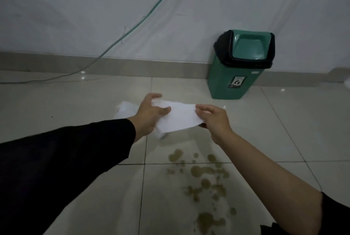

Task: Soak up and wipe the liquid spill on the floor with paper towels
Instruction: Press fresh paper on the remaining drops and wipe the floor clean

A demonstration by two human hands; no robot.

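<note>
A white paper towel (pixel 178 118) is stretched in the air between both hands, above the floor. My left hand (pixel 149 114) grips its left part, with more white paper (pixel 124 110) bunched and trailing behind that hand. My right hand (pixel 213 119) pinches the towel's right edge. Below and nearer to me, a brownish liquid spill (pixel 206 179) lies in scattered drops and puddles across the pale floor tiles (pixel 284 130). The towel hangs apart from the spill.
A green bin with a black swing lid (pixel 240 64) stands against the white wall at the right. A green cable (pixel 121 37) runs down the wall and along the floor at the left. A grey skirting board (pixel 132 66) lines the wall's base.
</note>
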